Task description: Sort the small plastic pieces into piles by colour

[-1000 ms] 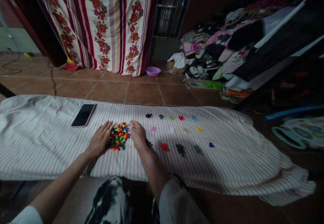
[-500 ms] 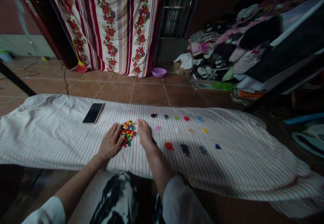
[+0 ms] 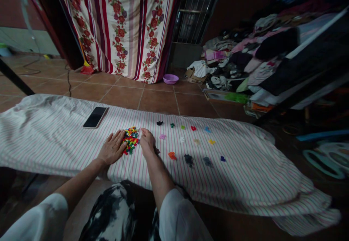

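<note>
A mixed pile of small coloured plastic pieces (image 3: 131,141), mostly red, yellow, green and white, lies on the striped cloth (image 3: 114,190) between my hands. My left hand (image 3: 112,148) rests flat with its fingers spread, the fingertips touching the pile's left edge. On the pile's right side, my right hand (image 3: 147,141) stands on its edge with fingers stretched forward. I see nothing held in either hand. To the right, small single-colour groups sit apart in rows, among them a black group (image 3: 159,123), a pink group (image 3: 163,136), an orange group (image 3: 172,155) and a dark grey group (image 3: 188,160).
A phone (image 3: 95,117) lies on the cloth left of the pile. Beyond on the tiled floor are a purple basin (image 3: 170,79), a red broom (image 3: 87,68) and a heap of clothes (image 3: 245,52). A floral curtain (image 3: 117,26) hangs behind.
The whole view has shifted, so the cloth and everything on it sits further left. Both hands stay on either side of the pile, with little change in pose.
</note>
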A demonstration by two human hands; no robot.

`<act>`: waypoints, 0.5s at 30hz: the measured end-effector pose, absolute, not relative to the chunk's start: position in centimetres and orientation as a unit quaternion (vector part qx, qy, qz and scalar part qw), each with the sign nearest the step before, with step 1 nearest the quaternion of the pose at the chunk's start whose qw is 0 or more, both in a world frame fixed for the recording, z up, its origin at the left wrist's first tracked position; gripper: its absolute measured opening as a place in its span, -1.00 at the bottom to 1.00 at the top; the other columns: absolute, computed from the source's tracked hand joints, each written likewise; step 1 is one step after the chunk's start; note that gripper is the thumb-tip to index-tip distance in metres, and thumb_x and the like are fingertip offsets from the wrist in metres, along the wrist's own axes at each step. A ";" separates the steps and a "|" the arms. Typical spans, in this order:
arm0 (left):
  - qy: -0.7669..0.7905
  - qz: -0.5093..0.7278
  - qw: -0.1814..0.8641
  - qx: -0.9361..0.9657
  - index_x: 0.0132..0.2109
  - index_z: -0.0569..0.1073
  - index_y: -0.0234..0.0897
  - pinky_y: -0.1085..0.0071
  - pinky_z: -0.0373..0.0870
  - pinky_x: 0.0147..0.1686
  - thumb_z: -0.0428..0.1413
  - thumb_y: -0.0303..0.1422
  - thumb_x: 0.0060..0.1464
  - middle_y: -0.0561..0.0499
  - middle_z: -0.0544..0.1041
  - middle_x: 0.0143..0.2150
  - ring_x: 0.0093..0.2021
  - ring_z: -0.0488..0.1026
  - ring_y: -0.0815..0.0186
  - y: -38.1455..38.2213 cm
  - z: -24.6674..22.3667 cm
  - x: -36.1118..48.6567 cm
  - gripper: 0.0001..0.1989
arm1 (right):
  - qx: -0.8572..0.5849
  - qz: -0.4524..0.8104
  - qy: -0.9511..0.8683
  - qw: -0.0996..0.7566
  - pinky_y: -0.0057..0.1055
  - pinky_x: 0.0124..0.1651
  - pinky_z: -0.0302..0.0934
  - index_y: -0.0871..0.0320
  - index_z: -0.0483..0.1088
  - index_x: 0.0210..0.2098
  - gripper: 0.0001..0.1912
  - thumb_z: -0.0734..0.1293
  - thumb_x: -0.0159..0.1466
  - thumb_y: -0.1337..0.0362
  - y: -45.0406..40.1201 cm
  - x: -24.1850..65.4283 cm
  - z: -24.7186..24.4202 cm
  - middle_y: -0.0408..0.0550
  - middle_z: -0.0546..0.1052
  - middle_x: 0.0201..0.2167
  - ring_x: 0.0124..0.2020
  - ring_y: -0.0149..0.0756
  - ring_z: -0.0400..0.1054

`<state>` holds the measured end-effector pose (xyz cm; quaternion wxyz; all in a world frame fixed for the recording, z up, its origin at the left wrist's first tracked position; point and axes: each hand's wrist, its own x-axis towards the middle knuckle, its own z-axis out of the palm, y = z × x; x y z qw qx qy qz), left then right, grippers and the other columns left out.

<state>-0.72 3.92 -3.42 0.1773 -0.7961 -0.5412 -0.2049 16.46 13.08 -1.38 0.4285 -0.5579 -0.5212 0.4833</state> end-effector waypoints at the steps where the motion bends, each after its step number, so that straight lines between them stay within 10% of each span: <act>1: -0.544 -0.208 0.169 -0.795 0.12 0.30 -0.14 -0.11 0.17 0.22 -0.17 -0.38 0.26 -0.22 0.26 0.32 0.39 0.04 0.11 3.9 -3.4 -0.7 -0.67 | -0.558 0.483 -0.525 0.424 -0.43 0.09 0.27 0.10 0.48 -0.12 -0.53 0.15 0.06 0.52 13.0 16.5 -1.2 -0.08 0.57 -0.09 -0.03 -0.37 0.45; 15: -0.634 -0.183 0.107 -0.743 0.32 0.11 -0.42 0.10 0.19 0.27 -0.24 -0.08 0.28 -0.26 0.25 0.32 0.34 0.15 0.11 3.9 -2.5 0.4 -0.37 | -0.530 0.482 -0.562 0.413 -0.39 0.12 0.26 0.10 0.46 -0.03 -0.54 0.15 0.16 0.48 13.2 17.4 -1.9 -0.05 0.55 -0.03 0.01 -0.34 0.44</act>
